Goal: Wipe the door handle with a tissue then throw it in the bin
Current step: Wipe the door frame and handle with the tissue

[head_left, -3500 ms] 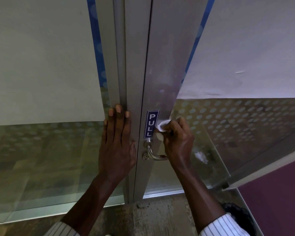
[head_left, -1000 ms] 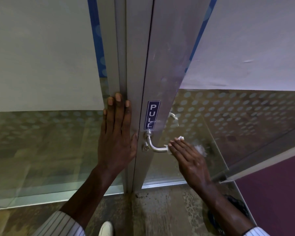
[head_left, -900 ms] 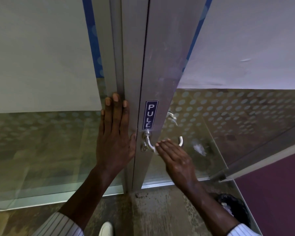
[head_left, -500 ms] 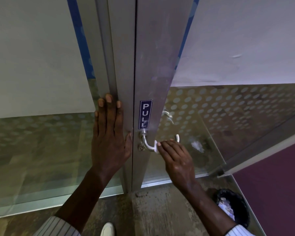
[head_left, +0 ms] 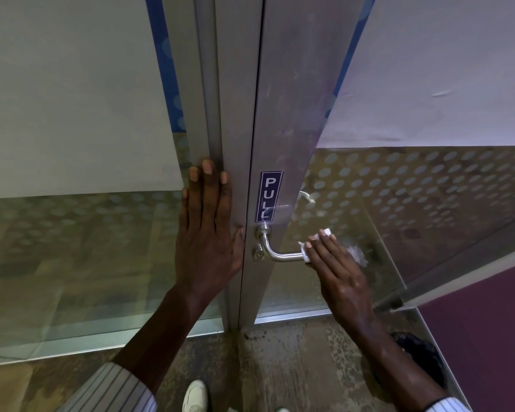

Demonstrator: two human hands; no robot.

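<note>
A curved steel door handle (head_left: 275, 253) juts from the aluminium door frame, just below a blue PULL sticker (head_left: 268, 196). My right hand (head_left: 336, 270) covers the handle's outer end, pressing a white tissue (head_left: 314, 243) around it; only scraps of tissue show past the fingertips. My left hand (head_left: 208, 230) lies flat, fingers together, against the fixed frame left of the handle and holds nothing. A black bin (head_left: 422, 355) stands on the floor at lower right, mostly hidden behind my right forearm.
The glass door panel (head_left: 414, 203) with frosted dots swings open to the right; a second handle (head_left: 305, 196) shows through it. A purple wall (head_left: 488, 337) borders the bin. My white shoe (head_left: 194, 395) is on the worn floor below.
My right hand with the tissue has slid outward along the handle, from near the bend to its outer end. My left hand has stayed on the frame.
</note>
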